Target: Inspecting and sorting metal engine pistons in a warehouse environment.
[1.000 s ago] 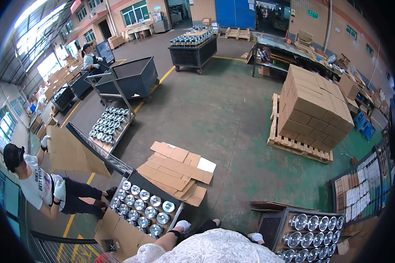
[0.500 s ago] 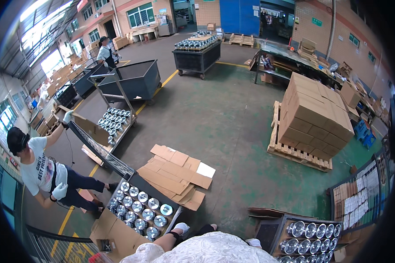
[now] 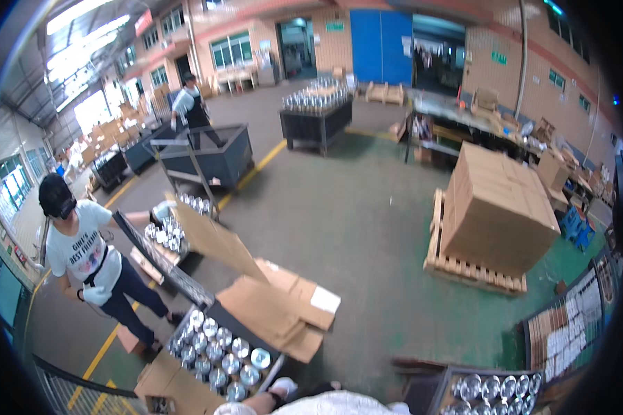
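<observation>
Polished metal cans (image 3: 221,349) are seen packed upright in an open cardboard box (image 3: 160,379) beside flattened cardboard sheets (image 3: 277,311); likely light, slippery, dent-prone, best gripped round the sides. Fingers cannot be told.

Factory floor beyond the hands

Ahead and right, a pallet (image 3: 474,270) carries stacked cartons (image 3: 498,200). Flattened cardboard (image 3: 277,304) lies just ahead. A person in a white shirt (image 3: 83,252) stands to the left; farther off, a dark cart (image 3: 208,155) and a cart of metal parts (image 3: 316,114).
</observation>
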Available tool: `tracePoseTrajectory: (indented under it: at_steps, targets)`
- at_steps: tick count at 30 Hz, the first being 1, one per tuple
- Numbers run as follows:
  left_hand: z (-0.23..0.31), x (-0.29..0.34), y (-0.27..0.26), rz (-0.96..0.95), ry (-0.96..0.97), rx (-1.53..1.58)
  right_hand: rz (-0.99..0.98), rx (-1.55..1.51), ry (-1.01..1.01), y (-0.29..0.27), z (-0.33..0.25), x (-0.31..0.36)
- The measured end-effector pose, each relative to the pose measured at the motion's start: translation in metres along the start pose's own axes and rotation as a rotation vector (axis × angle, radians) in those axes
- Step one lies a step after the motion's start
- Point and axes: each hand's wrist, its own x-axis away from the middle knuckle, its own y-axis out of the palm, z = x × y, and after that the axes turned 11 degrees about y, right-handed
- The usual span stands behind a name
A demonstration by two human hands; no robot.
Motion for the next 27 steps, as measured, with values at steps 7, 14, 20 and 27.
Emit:
tracePoseTrajectory:
  at_steps: [7, 14, 20, 27]
  targets:
    - [-0.011, -0.043, 0.04, 0.295, 0.104, -0.15, 0.245, 0.017, -0.038, -0.144, -0.02, -0.087]
    - [-0.056, -0.052, 0.011, 0.148, 0.178, -0.193, 0.202, 0.024, -0.045, -0.113, -0.009, -0.065]
    - [-0.03, -0.05, 0.034, 0.235, 0.123, -0.033, 0.113, 0.018, -0.041, -0.057, 0.004, -0.027]
    - [0.001, -0.021, 0.003, 0.014, -0.14, 0.212, 0.045, -0.051, 0.006, 0.028, 0.017, 0.026]
